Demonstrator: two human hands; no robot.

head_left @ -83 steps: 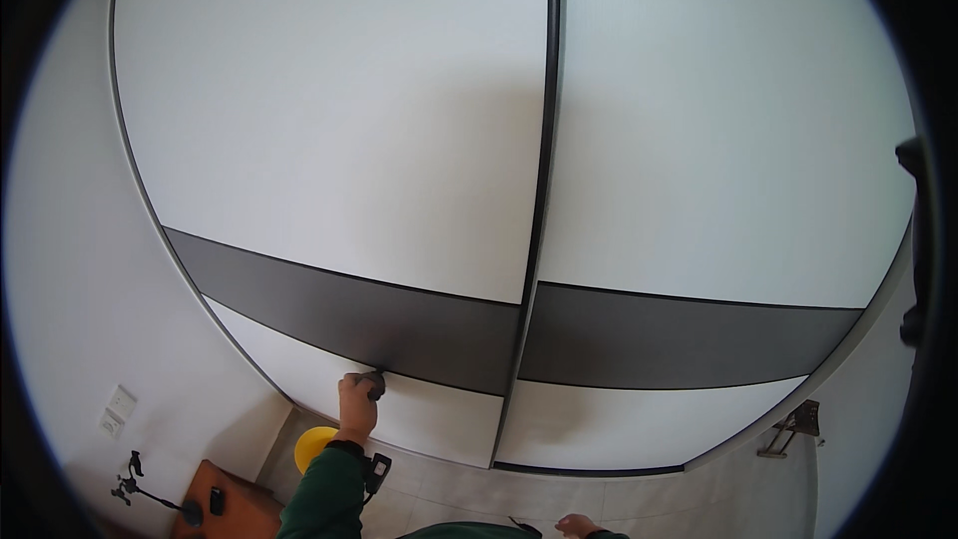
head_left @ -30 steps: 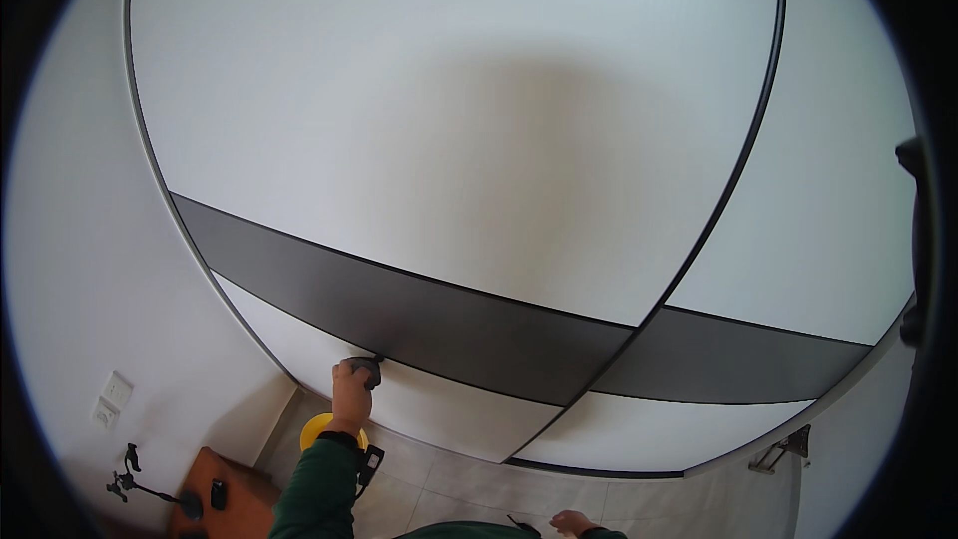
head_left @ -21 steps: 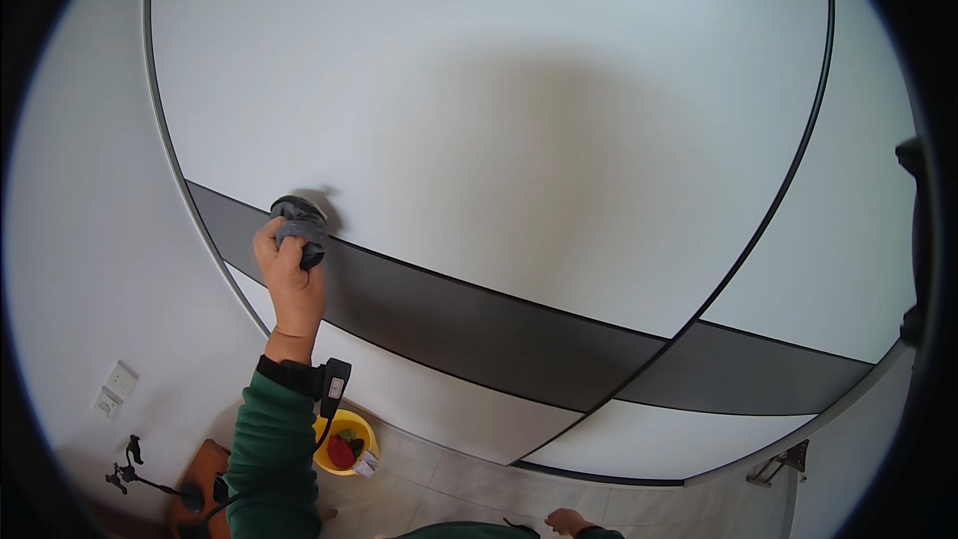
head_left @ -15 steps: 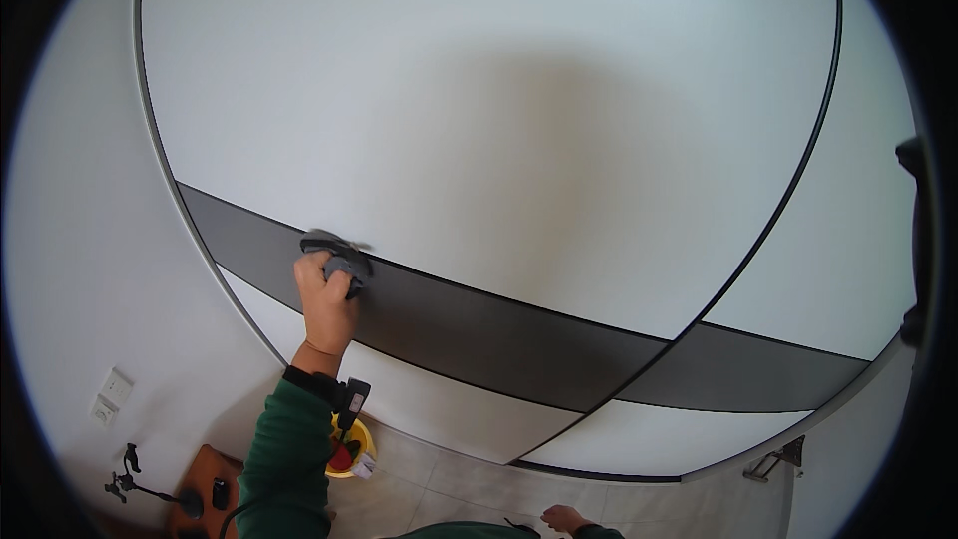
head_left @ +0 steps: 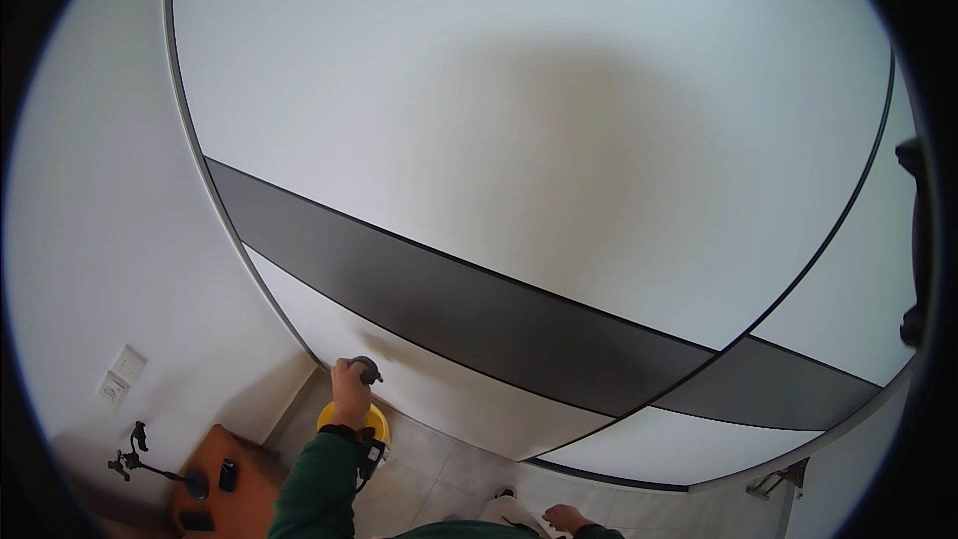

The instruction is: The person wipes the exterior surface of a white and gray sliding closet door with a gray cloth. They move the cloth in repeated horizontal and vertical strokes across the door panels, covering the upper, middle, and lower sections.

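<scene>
My left hand (head_left: 349,391) is closed round a dark grey cloth (head_left: 367,370), low down by the bottom white panel (head_left: 439,376) of a large sliding door. Whether the cloth touches the panel I cannot tell. Under my left wrist a yellow bucket (head_left: 381,426) stands on the floor, mostly covered by my hand and sleeve. A dark grey band (head_left: 449,304) crosses the door above the cloth. At the lower edge my right hand (head_left: 566,518) hangs with its fingers curled in, and nothing shows in it.
An orange-brown table (head_left: 239,479) stands at the lower left, bearing a dark phone-like thing (head_left: 229,476) and a jointed black stand (head_left: 150,464). Wall sockets (head_left: 120,376) sit above it. A folded metal frame (head_left: 778,479) is at the lower right. The floor is tiled.
My left hand has moved down with the cloth, from the grey band to the bottom white panel above the bucket. My right hand has barely moved. The view has shifted slightly.
</scene>
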